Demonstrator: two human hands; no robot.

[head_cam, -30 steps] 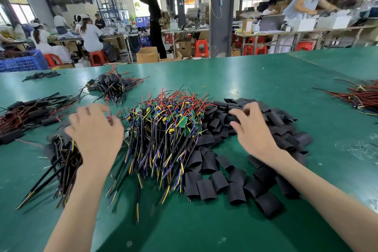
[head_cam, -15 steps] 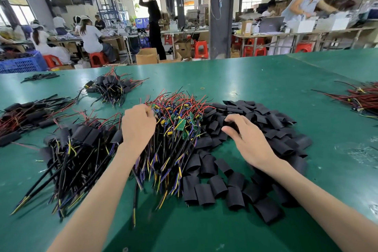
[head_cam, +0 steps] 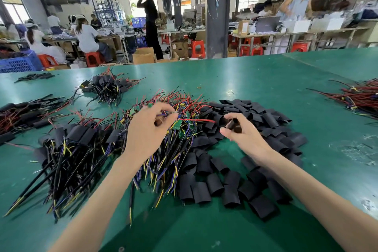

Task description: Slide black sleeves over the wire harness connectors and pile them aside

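The black sleeve for this round is pinched between the thumb and fingers of your right hand, just above the heap of loose sleeves on the right. Your left hand is curled over the far end of the middle pile of bare harnesses, with thumb and forefinger closing in among the small green boards and red leads. Whether they have caught a single harness I cannot tell.

You look to be at the pick-up step: sleeve in hand, harness being singled out. The next move calls for freeing one harness from the tangle, bringing its connector end to the sleeve's mouth, and pushing the sleeve over it. After that it belongs on the sleeved pile at the left of the table.
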